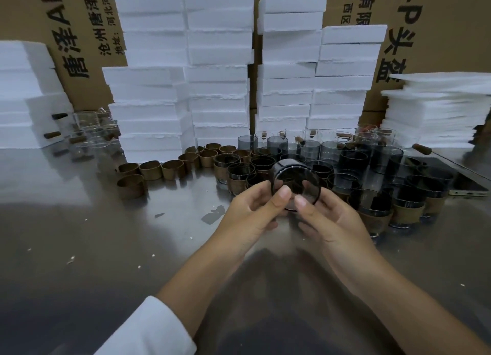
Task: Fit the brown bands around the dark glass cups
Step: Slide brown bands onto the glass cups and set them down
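Note:
Both my hands hold one dark glass cup (295,180) above the steel table, tilted with its round end toward me. My left hand (255,211) grips its left side, thumb on the rim. My right hand (325,216) grips its right side, thumb on the front. No band shows on this cup. Loose brown bands (150,169) lie in a row to the left. Banded dark cups (377,211) stand to the right, and more of these banded cups (239,173) stand behind my hands. Plain dark cups (310,148) stand at the back.
White foam blocks (218,70) are stacked high behind the cups, with cardboard boxes (87,35) behind them. Clear glasses (90,134) stand at the back left. A foam sheet pile (435,110) sits at the right. A phone (467,187) lies at the right edge.

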Tool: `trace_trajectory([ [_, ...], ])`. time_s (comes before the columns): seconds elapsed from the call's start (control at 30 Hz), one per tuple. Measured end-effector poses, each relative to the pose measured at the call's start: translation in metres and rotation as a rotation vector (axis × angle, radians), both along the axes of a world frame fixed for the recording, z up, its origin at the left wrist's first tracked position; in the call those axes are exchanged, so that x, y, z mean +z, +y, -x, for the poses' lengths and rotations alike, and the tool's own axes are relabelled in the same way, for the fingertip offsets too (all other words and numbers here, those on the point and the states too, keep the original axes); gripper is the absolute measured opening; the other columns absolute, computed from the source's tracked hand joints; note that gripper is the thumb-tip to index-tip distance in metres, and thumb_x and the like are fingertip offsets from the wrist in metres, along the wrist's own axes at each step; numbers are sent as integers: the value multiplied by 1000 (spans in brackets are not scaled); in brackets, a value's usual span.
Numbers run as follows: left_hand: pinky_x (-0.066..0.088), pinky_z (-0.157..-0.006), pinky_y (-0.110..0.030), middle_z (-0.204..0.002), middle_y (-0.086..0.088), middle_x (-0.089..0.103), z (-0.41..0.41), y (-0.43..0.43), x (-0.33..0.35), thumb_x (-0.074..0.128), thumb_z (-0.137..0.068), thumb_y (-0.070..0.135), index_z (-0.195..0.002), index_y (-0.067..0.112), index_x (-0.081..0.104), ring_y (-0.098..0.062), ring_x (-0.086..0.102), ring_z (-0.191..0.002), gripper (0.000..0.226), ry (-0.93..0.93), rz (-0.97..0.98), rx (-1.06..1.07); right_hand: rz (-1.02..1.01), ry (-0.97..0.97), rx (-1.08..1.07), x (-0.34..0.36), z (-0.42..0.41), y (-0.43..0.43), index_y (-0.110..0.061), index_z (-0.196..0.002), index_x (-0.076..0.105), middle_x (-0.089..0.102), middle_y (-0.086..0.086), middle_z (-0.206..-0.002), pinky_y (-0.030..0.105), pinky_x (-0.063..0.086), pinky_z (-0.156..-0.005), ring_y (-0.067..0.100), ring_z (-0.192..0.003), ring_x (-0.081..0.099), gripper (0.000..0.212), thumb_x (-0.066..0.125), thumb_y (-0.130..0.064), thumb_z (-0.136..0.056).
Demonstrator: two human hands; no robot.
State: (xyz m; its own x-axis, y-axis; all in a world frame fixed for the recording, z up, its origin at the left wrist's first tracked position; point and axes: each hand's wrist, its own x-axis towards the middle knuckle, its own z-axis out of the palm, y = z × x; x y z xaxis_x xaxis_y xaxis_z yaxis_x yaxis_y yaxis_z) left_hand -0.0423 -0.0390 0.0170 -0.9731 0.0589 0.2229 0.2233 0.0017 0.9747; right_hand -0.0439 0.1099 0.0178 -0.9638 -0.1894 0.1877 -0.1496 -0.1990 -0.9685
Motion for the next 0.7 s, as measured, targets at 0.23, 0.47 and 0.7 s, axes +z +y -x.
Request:
trace_trajectory([
  [0.23,48,-70,-14,-90,17,68,16,-37,1,56,-72,67,-105,35,65,3,66,-82,47,-40,116,216,115,-57,-60,-2,4,1,-21,-99,70,75,-4,-101,37,47,-90,14,-99,71,42,67,-43,-63],
  [0.47,44,-84,-31,-103,-8,60,32,-145,-24,64,-88,15,-115,11,63,-23,58,-93,27,-38,628,874,131,-117,-93,-4,9,0,-16,-98,69,75,5,-101,44,48,-92,20,-94,72,40,66,-40,-66],
  [0.7,44,-94,-48,-114,-23,55,32,-194,-26,64,-87,20,-130,12,53,-42,52,-106,46,-125,929,1085,108,-88,-25,-5,6,-3,-21,-83,78,75,5,-97,37,56,-88,24,-95,72,31,66,-43,-65],
])
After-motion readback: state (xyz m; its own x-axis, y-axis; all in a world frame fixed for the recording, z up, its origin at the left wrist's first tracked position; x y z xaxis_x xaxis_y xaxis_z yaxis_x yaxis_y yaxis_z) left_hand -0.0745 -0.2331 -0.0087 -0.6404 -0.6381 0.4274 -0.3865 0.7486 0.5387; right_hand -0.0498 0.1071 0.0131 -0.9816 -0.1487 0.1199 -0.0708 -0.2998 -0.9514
